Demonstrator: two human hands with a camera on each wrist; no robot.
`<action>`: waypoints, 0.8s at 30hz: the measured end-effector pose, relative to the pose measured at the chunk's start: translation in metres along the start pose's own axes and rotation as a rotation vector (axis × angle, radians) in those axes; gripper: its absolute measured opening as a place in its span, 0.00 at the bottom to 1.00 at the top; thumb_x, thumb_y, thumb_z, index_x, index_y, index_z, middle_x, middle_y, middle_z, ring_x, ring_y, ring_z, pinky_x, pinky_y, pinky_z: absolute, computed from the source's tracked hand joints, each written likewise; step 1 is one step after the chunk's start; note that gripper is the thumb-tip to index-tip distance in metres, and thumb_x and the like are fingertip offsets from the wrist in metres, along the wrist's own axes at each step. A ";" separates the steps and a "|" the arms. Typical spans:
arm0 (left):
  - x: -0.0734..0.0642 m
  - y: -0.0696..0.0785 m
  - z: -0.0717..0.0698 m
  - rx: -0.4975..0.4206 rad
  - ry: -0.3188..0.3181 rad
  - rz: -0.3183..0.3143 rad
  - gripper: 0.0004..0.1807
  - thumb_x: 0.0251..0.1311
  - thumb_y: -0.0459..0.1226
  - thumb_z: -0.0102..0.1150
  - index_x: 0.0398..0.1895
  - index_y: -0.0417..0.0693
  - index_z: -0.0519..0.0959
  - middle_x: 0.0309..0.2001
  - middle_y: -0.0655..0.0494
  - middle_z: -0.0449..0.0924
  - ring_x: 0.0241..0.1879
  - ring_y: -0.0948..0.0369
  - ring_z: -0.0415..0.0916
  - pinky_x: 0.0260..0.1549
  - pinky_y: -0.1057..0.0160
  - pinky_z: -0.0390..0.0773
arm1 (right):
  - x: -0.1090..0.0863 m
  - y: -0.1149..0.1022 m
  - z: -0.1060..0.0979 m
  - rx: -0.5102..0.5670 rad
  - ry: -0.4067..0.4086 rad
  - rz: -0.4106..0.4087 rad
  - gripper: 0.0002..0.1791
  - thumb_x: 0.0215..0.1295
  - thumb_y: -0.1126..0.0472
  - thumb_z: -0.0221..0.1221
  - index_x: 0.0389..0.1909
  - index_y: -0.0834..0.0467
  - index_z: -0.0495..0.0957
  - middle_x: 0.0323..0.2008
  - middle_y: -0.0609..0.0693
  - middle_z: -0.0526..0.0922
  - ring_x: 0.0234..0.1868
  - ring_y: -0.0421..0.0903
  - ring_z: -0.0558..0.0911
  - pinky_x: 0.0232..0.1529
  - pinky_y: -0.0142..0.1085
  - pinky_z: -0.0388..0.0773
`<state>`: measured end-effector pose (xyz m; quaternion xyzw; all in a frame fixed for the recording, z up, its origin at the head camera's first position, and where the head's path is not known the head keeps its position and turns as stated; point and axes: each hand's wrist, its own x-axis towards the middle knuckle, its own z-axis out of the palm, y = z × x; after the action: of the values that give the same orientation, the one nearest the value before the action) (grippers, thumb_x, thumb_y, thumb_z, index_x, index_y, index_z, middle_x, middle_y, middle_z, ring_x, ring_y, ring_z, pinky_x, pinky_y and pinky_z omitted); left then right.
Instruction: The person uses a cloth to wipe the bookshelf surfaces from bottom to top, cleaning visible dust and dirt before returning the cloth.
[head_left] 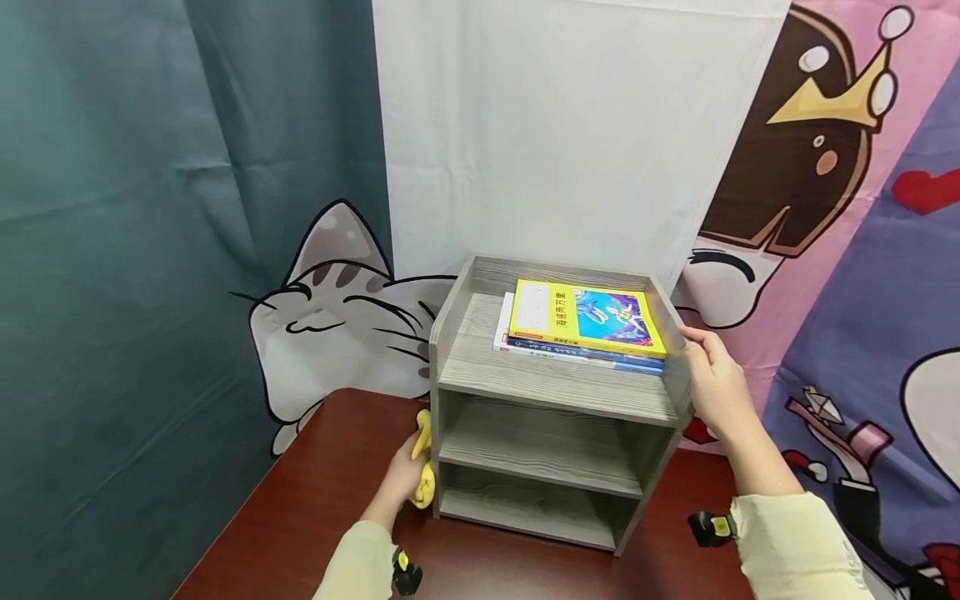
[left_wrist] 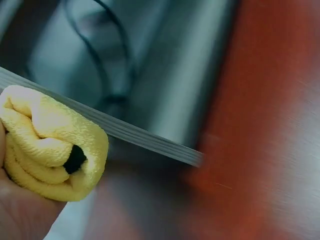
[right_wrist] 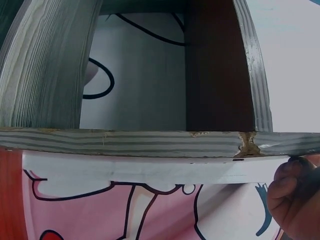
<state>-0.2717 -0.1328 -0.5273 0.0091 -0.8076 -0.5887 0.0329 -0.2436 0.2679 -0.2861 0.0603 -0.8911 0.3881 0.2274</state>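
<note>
A grey wood-grain shelf unit [head_left: 480,354] stands on the table. My left hand [head_left: 403,473] is low beside its left side panel and grips a folded yellow towel [head_left: 423,487]. In the left wrist view the towel [left_wrist: 55,145] shows as a thick roll with a small black patch, close to the panel's striped edge. At the other side, my right hand [head_left: 716,379] holds the upper part of the right side panel [head_left: 677,375]. Its curled fingers [right_wrist: 282,192] show at the panel's edge in the right wrist view.
A small stack of books, a yellow one [head_left: 585,317] uppermost, lies on the unit's top. Below are two shelf compartments. The dark red table [head_left: 315,500] extends left and in front. Curtains printed with cartoon figures [head_left: 330,333] hang close behind and to both sides.
</note>
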 end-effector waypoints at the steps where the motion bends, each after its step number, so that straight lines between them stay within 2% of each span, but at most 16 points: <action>1: 0.001 0.010 -0.003 -0.008 0.010 0.003 0.27 0.67 0.34 0.43 0.68 0.39 0.57 0.42 0.38 0.73 0.24 0.59 0.70 0.24 0.60 0.71 | 0.000 0.000 0.000 -0.001 0.003 0.000 0.27 0.73 0.49 0.33 0.65 0.59 0.62 0.58 0.69 0.66 0.49 0.63 0.67 0.44 0.57 0.61; 4: 0.006 0.040 -0.011 -0.017 0.048 0.041 0.26 0.66 0.34 0.44 0.68 0.42 0.60 0.39 0.40 0.74 0.22 0.60 0.70 0.22 0.61 0.72 | 0.000 0.001 -0.002 -0.003 0.011 -0.002 0.27 0.73 0.49 0.33 0.65 0.58 0.62 0.59 0.69 0.66 0.50 0.63 0.67 0.45 0.57 0.61; 7: 0.009 0.062 -0.017 -0.046 0.072 0.060 0.26 0.65 0.33 0.45 0.67 0.44 0.61 0.36 0.42 0.73 0.20 0.61 0.69 0.21 0.62 0.71 | 0.001 0.002 -0.002 -0.002 0.008 -0.003 0.27 0.73 0.49 0.33 0.65 0.58 0.62 0.59 0.68 0.66 0.51 0.63 0.67 0.46 0.57 0.61; 15: 0.008 0.095 -0.028 -0.114 0.069 0.118 0.27 0.66 0.33 0.46 0.68 0.42 0.59 0.38 0.42 0.73 0.21 0.63 0.68 0.21 0.62 0.71 | 0.001 0.002 -0.001 0.001 0.006 0.004 0.27 0.72 0.49 0.33 0.65 0.57 0.61 0.59 0.68 0.66 0.49 0.62 0.67 0.44 0.56 0.61; 22: 0.009 0.125 -0.039 -0.127 0.085 0.139 0.26 0.66 0.33 0.46 0.67 0.43 0.61 0.40 0.41 0.73 0.23 0.64 0.70 0.22 0.64 0.72 | 0.000 0.001 0.000 -0.002 0.011 -0.002 0.27 0.72 0.49 0.33 0.65 0.58 0.62 0.59 0.69 0.66 0.50 0.63 0.67 0.45 0.57 0.61; 24: 0.003 0.142 -0.043 -0.125 0.083 0.148 0.25 0.66 0.32 0.45 0.67 0.41 0.61 0.42 0.39 0.73 0.23 0.65 0.70 0.22 0.65 0.72 | 0.000 0.001 0.001 -0.003 0.010 -0.005 0.27 0.72 0.50 0.33 0.65 0.59 0.62 0.59 0.69 0.66 0.50 0.63 0.67 0.45 0.57 0.61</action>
<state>-0.2686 -0.1306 -0.3792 -0.0283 -0.7658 -0.6329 0.1100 -0.2443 0.2679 -0.2869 0.0601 -0.8905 0.3864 0.2328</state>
